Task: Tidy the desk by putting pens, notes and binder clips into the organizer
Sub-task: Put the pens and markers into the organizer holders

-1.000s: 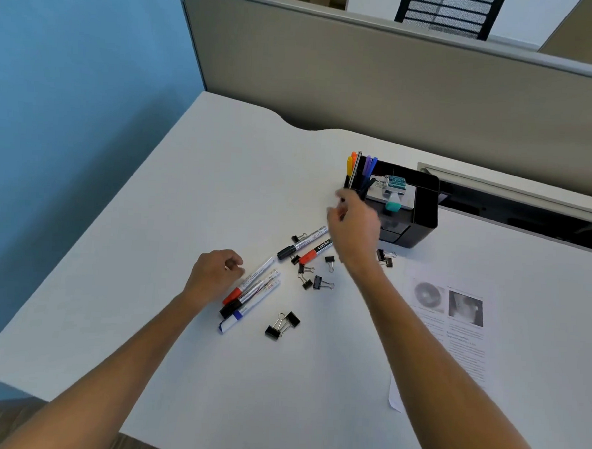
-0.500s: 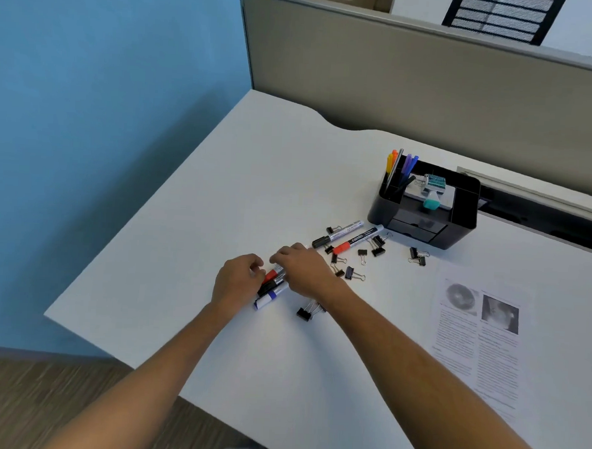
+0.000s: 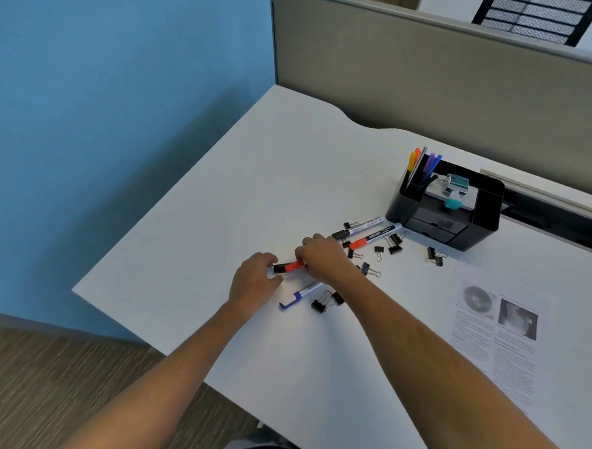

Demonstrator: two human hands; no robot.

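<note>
Both hands met over the markers near the bench's left edge.

The right hand (image 3: 323, 258) and left hand (image 3: 254, 281) were closed together on a red-capped marker (image 3: 289, 267) held between them. A blue-capped marker (image 3: 299, 295) lay on the bench (image 3: 256, 174) just below, beside a binder clip (image 3: 326, 301). The organizer (image 3: 454, 212) stood well apart, two more markers (image 3: 368, 233) lying between.

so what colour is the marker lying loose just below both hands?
Blue cap and tail on a silver-grey barrel: the blue marker shows clearly in the head view.
</note>
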